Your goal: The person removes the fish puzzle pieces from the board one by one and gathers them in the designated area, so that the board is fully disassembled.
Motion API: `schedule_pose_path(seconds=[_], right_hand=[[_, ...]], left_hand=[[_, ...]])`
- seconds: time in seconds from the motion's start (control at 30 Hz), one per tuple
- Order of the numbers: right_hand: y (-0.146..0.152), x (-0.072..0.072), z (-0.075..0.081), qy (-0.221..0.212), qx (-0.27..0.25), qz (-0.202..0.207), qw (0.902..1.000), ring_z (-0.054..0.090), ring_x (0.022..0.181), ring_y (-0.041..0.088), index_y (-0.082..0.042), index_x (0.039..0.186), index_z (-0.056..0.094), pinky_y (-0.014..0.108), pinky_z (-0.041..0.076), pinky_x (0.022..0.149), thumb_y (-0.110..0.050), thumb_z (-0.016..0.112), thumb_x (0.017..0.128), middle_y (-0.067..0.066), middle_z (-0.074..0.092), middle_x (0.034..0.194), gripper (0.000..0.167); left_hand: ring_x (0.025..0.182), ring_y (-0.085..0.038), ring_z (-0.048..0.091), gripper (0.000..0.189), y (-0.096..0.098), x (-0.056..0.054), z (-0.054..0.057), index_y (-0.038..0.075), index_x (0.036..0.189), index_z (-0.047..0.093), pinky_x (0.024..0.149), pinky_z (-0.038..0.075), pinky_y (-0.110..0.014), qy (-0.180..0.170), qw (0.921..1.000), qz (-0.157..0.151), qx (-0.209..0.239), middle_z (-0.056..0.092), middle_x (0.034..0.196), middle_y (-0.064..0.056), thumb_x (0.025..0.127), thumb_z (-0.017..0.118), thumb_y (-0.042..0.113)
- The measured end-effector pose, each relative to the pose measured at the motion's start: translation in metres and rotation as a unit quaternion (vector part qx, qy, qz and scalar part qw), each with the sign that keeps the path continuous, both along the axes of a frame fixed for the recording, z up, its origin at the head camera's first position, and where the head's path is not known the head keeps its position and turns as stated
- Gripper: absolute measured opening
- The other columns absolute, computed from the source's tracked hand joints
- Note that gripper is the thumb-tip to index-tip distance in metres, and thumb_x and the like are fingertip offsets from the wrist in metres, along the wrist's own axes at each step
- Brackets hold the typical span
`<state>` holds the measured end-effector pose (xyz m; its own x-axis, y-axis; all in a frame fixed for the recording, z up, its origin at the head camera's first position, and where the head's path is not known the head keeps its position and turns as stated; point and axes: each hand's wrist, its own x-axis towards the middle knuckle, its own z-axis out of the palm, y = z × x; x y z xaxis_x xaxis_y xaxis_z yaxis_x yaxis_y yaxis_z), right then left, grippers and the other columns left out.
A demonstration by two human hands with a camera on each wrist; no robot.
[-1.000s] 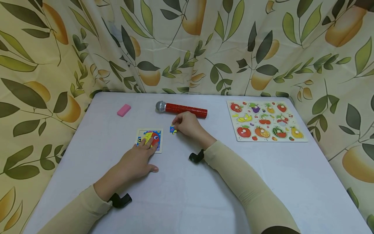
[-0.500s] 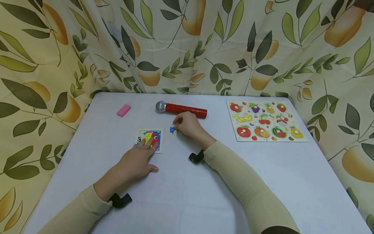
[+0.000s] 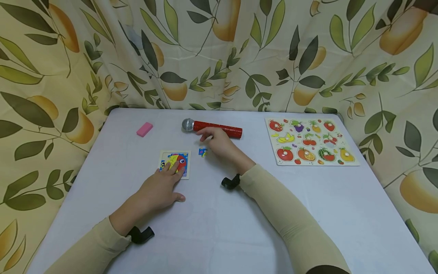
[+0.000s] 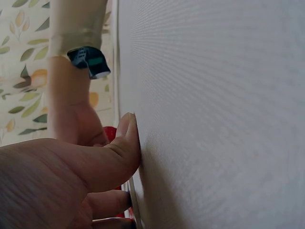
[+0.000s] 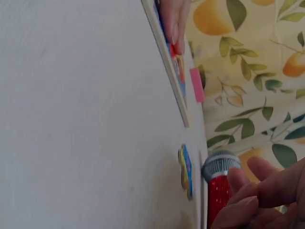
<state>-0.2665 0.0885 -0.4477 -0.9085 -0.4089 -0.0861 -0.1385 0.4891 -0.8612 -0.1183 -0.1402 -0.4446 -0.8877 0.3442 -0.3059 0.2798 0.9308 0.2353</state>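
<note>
A small square jigsaw puzzle (image 3: 187,155) in a pale frame, with a yellow and red animal on it, lies left of centre. My left hand (image 3: 159,190) rests on it with extended fingers, covering its lower part; the thumb lies off to the side on the white cloth. Just right of the puzzle is a loose blue and yellow puzzle piece (image 3: 202,152), lying flat. My right hand (image 3: 220,144) hovers beside and behind this piece, fingers loosely bent and holding nothing. In the right wrist view a gap shows between the fingers (image 5: 238,212) and the piece (image 5: 186,171).
A red toy microphone (image 3: 217,128) with a silver head lies behind my right hand. At the back left is a pink block (image 3: 145,129). A fruit puzzle board (image 3: 352,161) lies at the right. A patterned curtain (image 3: 219,76) hangs behind the table's back edge.
My right hand has come off the small puzzle piece and shifted slightly up and back, its fingers loosening. The piece now shows fully. My left hand keeps its place on the puzzle.
</note>
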Motion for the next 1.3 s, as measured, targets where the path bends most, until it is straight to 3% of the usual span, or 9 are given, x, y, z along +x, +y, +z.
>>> schedule_pose_path(seconds=[0.1, 0.27, 0.37, 0.53, 0.63, 1.07, 1.3], right_hand=[[-0.010, 0.003, 0.003, -0.006, -0.005, 0.028, 0.9996, 0.059, 0.097, 0.027, -0.011, 0.136, 0.072, 0.028, 0.052, 0.067, 0.014, 0.050, 0.088, 0.006, 0.073, 0.117, 0.059], [-0.031, 0.009, 0.002, -0.006, 0.010, 0.070, 0.9975, 0.063, 0.088, 0.028, -0.012, 0.137, 0.072, 0.028, 0.057, 0.066, 0.014, 0.049, 0.089, 0.006, 0.073, 0.122, 0.059], [-0.047, 0.011, 0.000, -0.001, 0.033, 0.092, 0.9952, 0.065, 0.099, 0.025, -0.013, 0.136, 0.073, 0.032, 0.060, 0.077, 0.013, 0.050, 0.089, 0.006, 0.073, 0.125, 0.059], [-0.069, 0.013, -0.002, 0.013, 0.071, 0.125, 0.9895, 0.064, 0.122, 0.020, -0.016, 0.133, 0.077, 0.041, 0.055, 0.108, 0.009, 0.052, 0.093, 0.002, 0.074, 0.130, 0.054], [-0.079, 0.012, -0.004, 0.016, 0.097, 0.139, 0.9854, 0.063, 0.127, 0.018, -0.019, 0.130, 0.079, 0.043, 0.052, 0.115, 0.007, 0.054, 0.096, 0.000, 0.072, 0.132, 0.049], [-0.084, 0.016, -0.005, 0.053, 0.167, 0.167, 0.9703, 0.057, 0.114, 0.014, -0.020, 0.125, 0.082, 0.035, 0.055, 0.102, 0.001, 0.064, 0.095, 0.001, 0.064, 0.124, 0.041], [-0.084, 0.018, -0.004, 0.054, 0.175, 0.158, 0.9704, 0.057, 0.112, 0.015, -0.022, 0.123, 0.082, 0.036, 0.054, 0.100, -0.003, 0.069, 0.095, 0.001, 0.064, 0.124, 0.036]], left_hand=[[0.164, -0.049, 0.026, 0.095, 0.000, 0.000, 0.000, 0.013, 0.164, 0.047, 0.123, 0.036, -0.071, 0.001, 1.0000, -0.001, -0.001, 0.032, 0.177, -0.016, 0.087, 0.084, 0.056], [0.164, -0.050, 0.026, 0.095, 0.000, 0.000, 0.000, 0.013, 0.164, 0.047, 0.123, 0.036, -0.071, 0.000, 1.0000, 0.002, 0.001, 0.032, 0.177, -0.016, 0.087, 0.084, 0.056], [0.163, -0.050, 0.027, 0.095, 0.000, 0.000, 0.000, 0.013, 0.163, 0.048, 0.122, 0.036, -0.071, 0.003, 1.0000, -0.002, 0.003, 0.033, 0.176, -0.016, 0.087, 0.084, 0.056], [0.162, -0.050, 0.030, 0.094, -0.002, 0.000, 0.000, 0.011, 0.163, 0.047, 0.122, 0.037, -0.072, 0.015, 0.9998, -0.014, 0.008, 0.032, 0.177, -0.017, 0.089, 0.083, 0.055], [0.162, -0.049, 0.030, 0.094, -0.002, 0.000, 0.000, 0.011, 0.164, 0.046, 0.122, 0.036, -0.072, 0.018, 0.9996, -0.016, 0.015, 0.031, 0.177, -0.017, 0.089, 0.083, 0.054], [0.163, -0.049, 0.028, 0.093, -0.003, 0.000, -0.003, 0.010, 0.163, 0.047, 0.122, 0.037, -0.072, 0.022, 0.9994, -0.019, 0.018, 0.030, 0.177, -0.018, 0.089, 0.083, 0.053], [0.163, -0.050, 0.028, 0.094, -0.003, 0.000, -0.002, 0.009, 0.163, 0.047, 0.121, 0.037, -0.072, 0.024, 0.9994, -0.020, 0.018, 0.030, 0.176, -0.019, 0.089, 0.084, 0.053]])
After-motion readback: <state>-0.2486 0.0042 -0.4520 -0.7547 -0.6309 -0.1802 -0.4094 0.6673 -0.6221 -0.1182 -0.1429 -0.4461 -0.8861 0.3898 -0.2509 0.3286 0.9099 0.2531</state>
